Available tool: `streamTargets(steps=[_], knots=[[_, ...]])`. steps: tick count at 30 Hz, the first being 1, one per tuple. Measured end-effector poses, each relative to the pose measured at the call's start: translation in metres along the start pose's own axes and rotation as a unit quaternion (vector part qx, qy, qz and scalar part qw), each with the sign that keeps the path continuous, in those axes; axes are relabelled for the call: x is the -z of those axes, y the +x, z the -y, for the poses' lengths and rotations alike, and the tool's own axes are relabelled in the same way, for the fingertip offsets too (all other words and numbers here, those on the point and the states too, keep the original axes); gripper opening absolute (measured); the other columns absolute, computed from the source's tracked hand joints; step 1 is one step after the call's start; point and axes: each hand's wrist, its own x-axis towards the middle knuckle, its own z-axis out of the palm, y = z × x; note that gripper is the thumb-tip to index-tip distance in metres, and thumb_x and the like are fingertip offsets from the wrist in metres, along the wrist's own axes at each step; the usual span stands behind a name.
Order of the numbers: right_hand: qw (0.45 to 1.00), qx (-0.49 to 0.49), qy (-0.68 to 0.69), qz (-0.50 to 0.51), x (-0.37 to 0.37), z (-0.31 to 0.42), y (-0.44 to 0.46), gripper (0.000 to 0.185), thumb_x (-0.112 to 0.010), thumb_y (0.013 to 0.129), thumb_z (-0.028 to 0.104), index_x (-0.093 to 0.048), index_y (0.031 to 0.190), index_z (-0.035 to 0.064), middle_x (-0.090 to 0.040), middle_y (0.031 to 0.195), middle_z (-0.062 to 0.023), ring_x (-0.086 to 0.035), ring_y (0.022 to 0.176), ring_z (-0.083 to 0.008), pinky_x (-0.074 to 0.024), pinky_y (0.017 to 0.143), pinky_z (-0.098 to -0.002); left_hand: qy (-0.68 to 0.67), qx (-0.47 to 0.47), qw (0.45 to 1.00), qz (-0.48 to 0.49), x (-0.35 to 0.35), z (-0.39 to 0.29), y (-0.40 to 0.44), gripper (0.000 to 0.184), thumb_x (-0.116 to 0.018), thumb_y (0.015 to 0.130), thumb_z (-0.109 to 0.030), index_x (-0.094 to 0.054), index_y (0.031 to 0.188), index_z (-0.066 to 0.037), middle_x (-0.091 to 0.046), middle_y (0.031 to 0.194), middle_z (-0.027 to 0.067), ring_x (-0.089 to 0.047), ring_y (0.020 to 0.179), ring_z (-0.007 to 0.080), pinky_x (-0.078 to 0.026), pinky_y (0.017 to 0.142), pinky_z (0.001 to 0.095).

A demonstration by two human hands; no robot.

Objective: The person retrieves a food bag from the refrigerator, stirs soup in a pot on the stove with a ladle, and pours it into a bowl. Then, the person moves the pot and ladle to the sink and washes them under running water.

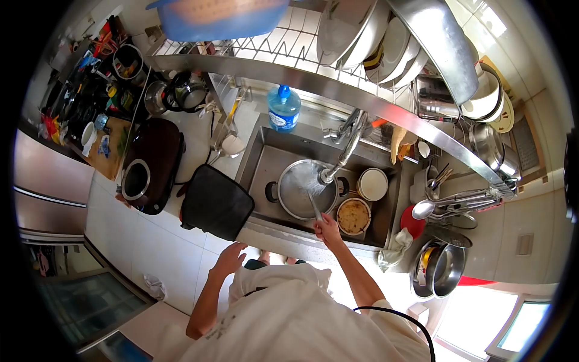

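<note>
In the head view, my right hand (327,231) is closed round the handle of a long metal utensil (315,207). Its far end dips into the two-handled metal pot (289,199) in the sink, hidden by the water, so I cannot tell its exact kind. Water sprays from the faucet (329,175) into this pot. To the pot's right stand a pale bowl (373,184) and a dish with a brown-stained inside (353,217). My left hand (230,258) hangs in front of the counter with loosely extended fingers, holding nothing, below a black square mat or board (217,202).
A steel sink (256,163) surrounds the pot. A blue-capped water bottle (283,110) stands behind it. Overhead runs a dish rack (241,67) with plates and a blue basin (220,18). Ladles and spoons (425,209) hang at right, above metal pots (446,268). A cloth (395,250) drapes the counter edge.
</note>
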Motion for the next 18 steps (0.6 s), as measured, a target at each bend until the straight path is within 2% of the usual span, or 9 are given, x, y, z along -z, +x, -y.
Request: streamTargets(steps=[3,4,7,10,12,14,16,17,18], knots=[[0.984,0.008,-0.171,0.049,0.006,0.019,-0.033,0.049,-0.052,0.089,0.001,-0.039,0.136,0.002,-0.056,0.075,-0.0052,-0.046,0.053,-0.0085,-0.0336,0.04,-0.0197,-0.025,0.005,0.999,0.031,0.004,-0.01,0.016,0.024,-0.061,0.085,-0.008,-0.061,0.108,-0.002,-0.064,0.104,0.0156,-0.062,0.097,0.0307,-0.049,0.084,0.0365],[0.965,0.013,-0.255,0.052,0.007,0.032,-0.047,0.046,-0.051,0.089,0.004,-0.043,0.134,0.004,-0.057,0.075,-0.0044,-0.047,0.051,-0.0083,-0.0361,0.041,-0.0211,-0.082,-0.006,0.996,0.024,0.006,-0.014,0.028,0.024,-0.06,0.086,-0.008,-0.06,0.109,-0.001,-0.065,0.104,0.0155,-0.062,0.098,0.0287,-0.05,0.083,0.0353],[0.855,0.056,-0.503,0.118,0.039,0.056,-0.051,0.044,-0.049,0.088,0.005,-0.047,0.132,0.0075,-0.056,0.074,-0.0045,-0.047,0.049,-0.0092,-0.037,0.04,-0.0234,-0.209,-0.056,0.976,0.0,0.015,-0.035,0.097,0.024,-0.06,0.088,-0.007,-0.06,0.111,-0.001,-0.065,0.105,0.0137,-0.063,0.099,0.0219,-0.051,0.083,0.0315],[0.834,-0.009,-0.547,0.069,0.049,0.086,-0.054,0.043,-0.047,0.087,0.004,-0.049,0.129,0.0096,-0.054,0.071,-0.0046,-0.045,0.048,-0.0097,-0.0351,0.039,-0.0251,-0.35,-0.082,0.933,0.002,0.006,-0.053,0.21,0.03,-0.062,0.088,-0.012,-0.058,0.115,0.0,-0.063,0.108,0.0113,-0.061,0.102,0.0194,-0.049,0.088,0.03],[0.888,-0.056,-0.456,0.014,0.067,0.082,-0.03,0.035,-0.048,0.081,0.003,-0.057,0.115,0.0053,-0.055,0.065,-0.0082,-0.049,0.047,-0.0143,-0.038,0.039,-0.0298,-0.388,-0.096,0.916,-0.009,0.009,-0.08,0.282,0.039,-0.061,0.089,-0.012,-0.051,0.125,0.0,-0.06,0.117,0.0116,-0.056,0.11,0.0185,-0.046,0.092,0.0301],[0.934,-0.084,-0.346,-0.027,0.077,0.076,-0.012,0.03,-0.049,0.078,0.001,-0.058,0.106,0.001,-0.057,0.065,-0.0102,-0.051,0.046,-0.0157,-0.0398,0.038,-0.0302,-0.498,-0.04,0.866,-0.008,0.002,-0.106,0.351,0.052,-0.061,0.088,-0.016,-0.042,0.133,0.0,-0.053,0.126,0.014,-0.051,0.118,0.0214,-0.041,0.099,0.0325],[0.952,-0.148,-0.263,-0.059,0.085,0.044,0.02,0.042,-0.05,0.084,0.006,-0.047,0.125,0.0036,-0.059,0.071,-0.011,-0.054,0.049,-0.0157,-0.0432,0.039,-0.028,-0.437,0.008,0.896,-0.076,-0.01,-0.124,0.415,0.06,-0.063,0.087,-0.025,-0.04,0.138,-0.004,-0.049,0.134,0.0095,-0.045,0.125,0.0205,-0.039,0.101,0.0345],[0.955,-0.134,-0.259,-0.048,0.068,0.042,0.016,0.048,-0.051,0.085,0.008,-0.041,0.132,0.0028,-0.059,0.071,-0.0112,-0.055,0.05,-0.0168,-0.0446,0.04,-0.0285,-0.446,0.033,0.893,-0.056,-0.012,-0.123,0.446,0.061,-0.061,0.086,-0.025,-0.038,0.137,-0.001,-0.048,0.134,0.0123,-0.045,0.125,0.0229,-0.037,0.102,0.035],[0.976,-0.09,-0.184,-0.078,0.053,0.03,0.011,0.031,-0.049,0.089,0.005,-0.046,0.12,0.0021,-0.057,0.072,-0.0118,-0.051,0.049,-0.0159,-0.04,0.038,-0.0268,-0.456,0.055,0.888,-0.036,-0.014,-0.123,0.478,0.063,-0.059,0.084,-0.025,-0.037,0.137,0.001,-0.047,0.135,0.0152,-0.044,0.126,0.0253,-0.035,0.103,0.0355]])
